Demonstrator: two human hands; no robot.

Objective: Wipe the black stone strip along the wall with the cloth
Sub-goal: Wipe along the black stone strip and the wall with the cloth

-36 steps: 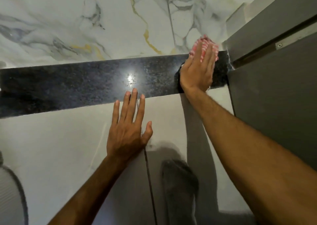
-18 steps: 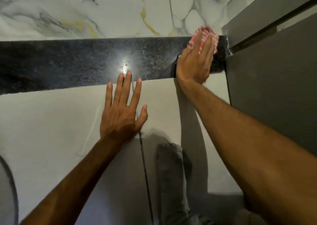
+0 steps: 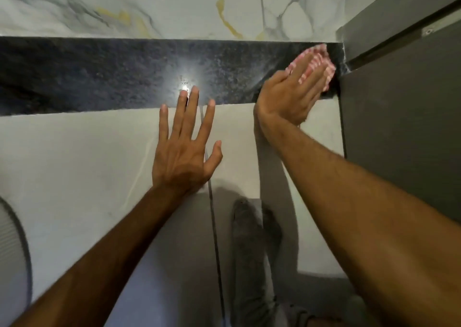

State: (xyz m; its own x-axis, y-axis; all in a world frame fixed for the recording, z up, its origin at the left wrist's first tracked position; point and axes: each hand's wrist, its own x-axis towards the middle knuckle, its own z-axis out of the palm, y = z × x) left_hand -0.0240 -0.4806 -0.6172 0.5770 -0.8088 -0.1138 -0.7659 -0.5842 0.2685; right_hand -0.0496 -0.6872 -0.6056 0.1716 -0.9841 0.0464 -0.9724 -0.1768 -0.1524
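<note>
The right hand [image 3: 291, 94] lies flat with fingers together, pressing a pink-and-white cloth [image 3: 315, 63] against the far right end of the black stone strip [image 3: 99, 75], just beside a dark grey panel [image 3: 399, 132]. To its left, the left hand [image 3: 185, 149] is spread open and holds nothing, palm on the pale tile [image 3: 74, 152], its fingertips [image 3: 194, 90] reaching onto the strip's lower edge. Marble wall [image 3: 174, 5] runs beyond the strip.

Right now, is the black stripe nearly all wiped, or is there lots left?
Nothing shows as clearly finished. The right hand presses the pink cloth on the far right end of the black stone strip, beside the grey panel. The left hand rests flat below. Probably the whole stretch leftward remains.
</note>
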